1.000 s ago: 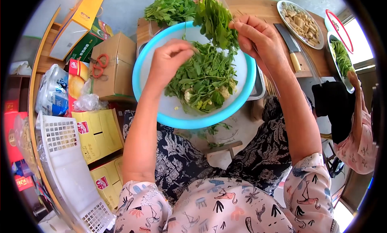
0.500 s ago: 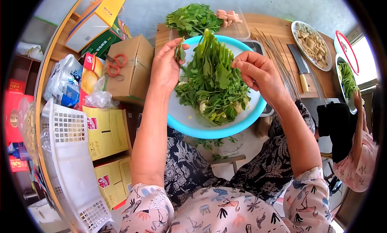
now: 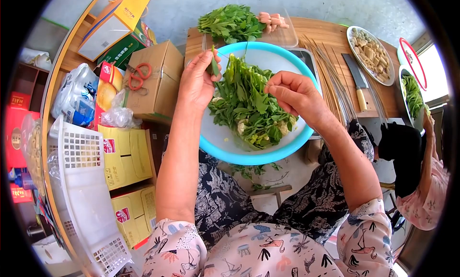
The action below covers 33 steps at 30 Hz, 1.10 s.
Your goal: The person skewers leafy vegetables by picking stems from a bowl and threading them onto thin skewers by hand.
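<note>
1. The wooden tabletop (image 3: 326,30), brown and visibly grained, spans from about eleven to three o'clock around the round basin (image 3: 254,158).
2. At eight o'clock stands a long white basket (image 3: 79,186), apparently plastic, with square-holed lattice at its ends.
3. The basin itself has a white inside and a smooth, glossy blue rim.
4. Between nine and ten o'clock sits a brown cardboard box (image 3: 160,92), square-edged and taped.
5. The leafy greens (image 3: 256,111) are heaped in the middle of the basin, ragged and tangled, with pale, knobbly pieces at the heap's lower edge.
6. At two o'clock an oval white plate (image 3: 350,40) bears chunky, pale tan pieces.
7. The cleaver (image 3: 353,71), dark-bladed with a light handle, lies between two and three o'clock, beyond a sheaf of thin, straight sticks (image 3: 330,80).
8. At ten o'clock the left hand (image 3: 197,78) is raised by the rim, its grip pinching a small sprig.
9. Between two and three o'clock the right hand (image 3: 297,92) is over the heap's edge, its grip pinched closed at the fingertips; I cannot tell what lies between them.
10. Orange-handled scissors (image 3: 137,77) rest against the box.
11. The sprig (image 3: 214,66) is slender, green and pointed, upright in the left fingers.
</note>
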Tool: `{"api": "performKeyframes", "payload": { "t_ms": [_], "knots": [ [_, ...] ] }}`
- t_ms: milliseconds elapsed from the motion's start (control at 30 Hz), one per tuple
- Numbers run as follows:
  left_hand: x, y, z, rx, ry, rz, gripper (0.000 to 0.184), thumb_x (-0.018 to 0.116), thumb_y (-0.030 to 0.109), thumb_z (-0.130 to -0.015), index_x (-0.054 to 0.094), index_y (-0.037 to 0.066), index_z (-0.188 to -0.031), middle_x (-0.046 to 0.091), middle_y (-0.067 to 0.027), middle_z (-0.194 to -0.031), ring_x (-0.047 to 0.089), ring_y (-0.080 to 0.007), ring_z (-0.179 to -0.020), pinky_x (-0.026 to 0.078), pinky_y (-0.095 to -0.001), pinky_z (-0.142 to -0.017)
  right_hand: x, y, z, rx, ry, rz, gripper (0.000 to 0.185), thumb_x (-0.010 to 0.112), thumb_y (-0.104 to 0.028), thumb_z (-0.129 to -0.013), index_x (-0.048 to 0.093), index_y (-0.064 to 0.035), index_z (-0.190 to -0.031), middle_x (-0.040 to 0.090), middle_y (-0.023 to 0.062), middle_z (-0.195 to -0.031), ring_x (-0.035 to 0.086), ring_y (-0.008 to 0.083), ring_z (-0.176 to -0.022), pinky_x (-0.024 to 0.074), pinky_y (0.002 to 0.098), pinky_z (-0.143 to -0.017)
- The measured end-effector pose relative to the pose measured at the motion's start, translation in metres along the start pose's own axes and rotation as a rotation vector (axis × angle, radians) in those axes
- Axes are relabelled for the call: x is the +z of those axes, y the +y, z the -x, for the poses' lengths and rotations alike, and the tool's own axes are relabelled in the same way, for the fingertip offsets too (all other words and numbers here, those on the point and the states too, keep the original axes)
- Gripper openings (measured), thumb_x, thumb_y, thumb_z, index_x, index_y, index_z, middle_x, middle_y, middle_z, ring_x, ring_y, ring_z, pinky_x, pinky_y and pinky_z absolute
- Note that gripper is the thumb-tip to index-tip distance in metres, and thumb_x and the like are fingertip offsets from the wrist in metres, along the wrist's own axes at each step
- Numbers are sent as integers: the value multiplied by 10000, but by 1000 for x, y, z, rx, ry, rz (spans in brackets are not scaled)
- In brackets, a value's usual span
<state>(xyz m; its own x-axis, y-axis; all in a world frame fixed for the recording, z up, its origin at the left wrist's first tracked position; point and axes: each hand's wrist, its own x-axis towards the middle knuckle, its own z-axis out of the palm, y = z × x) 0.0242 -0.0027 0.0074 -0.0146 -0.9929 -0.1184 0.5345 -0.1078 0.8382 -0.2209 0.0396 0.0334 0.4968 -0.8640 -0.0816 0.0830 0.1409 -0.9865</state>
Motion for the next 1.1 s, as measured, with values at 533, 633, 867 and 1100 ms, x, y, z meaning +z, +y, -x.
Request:
{"api": "performKeyframes", "payload": {
  "t_ms": [533, 633, 867, 1100],
  "knots": [
    [-4, -1, -1, 6, -20, -7, 167, 617, 182, -890, 593, 55, -997, 594, -9, -845, 553, -92, -708, 345, -194, -495, 4, -3, 0, -4, -4, -2, 120, 551, -115, -916, 576, -2, -885, 449, -54, -582, 359, 17, -474, 261, 196, -417],
    [-3, -1, -1, 4, -11, -20, 165, 614, 184, -892, 593, 59, -997, 594, -7, -850, 558, -95, -717, 350, -196, -500, 4, -4, 0, -1, -5, -5, 116, 551, -113, -915, 575, -2, -886, 448, -54, -583, 360, 17, -476, 261, 196, -417],
    [-3, -1, 0, 2, -33, -13, 162, 607, 185, -896, 597, 62, -1001, 605, -9, -851, 562, -97, -726, 360, -202, -506, 5, -4, 0, -5, -7, 2, 115, 551, -111, -915, 575, -2, -888, 452, -54, -596, 364, 19, -482, 264, 194, -419],
    [-4, -2, -1, -3, -35, -10, 169, 602, 190, -900, 599, 63, -1011, 607, -4, -852, 561, -92, -730, 360, -201, -510, 6, -4, 0, 0, -9, 3, 115, 553, -115, -915, 573, -4, -892, 449, -54, -590, 364, 19, -479, 263, 194, -417]
  ]
}}
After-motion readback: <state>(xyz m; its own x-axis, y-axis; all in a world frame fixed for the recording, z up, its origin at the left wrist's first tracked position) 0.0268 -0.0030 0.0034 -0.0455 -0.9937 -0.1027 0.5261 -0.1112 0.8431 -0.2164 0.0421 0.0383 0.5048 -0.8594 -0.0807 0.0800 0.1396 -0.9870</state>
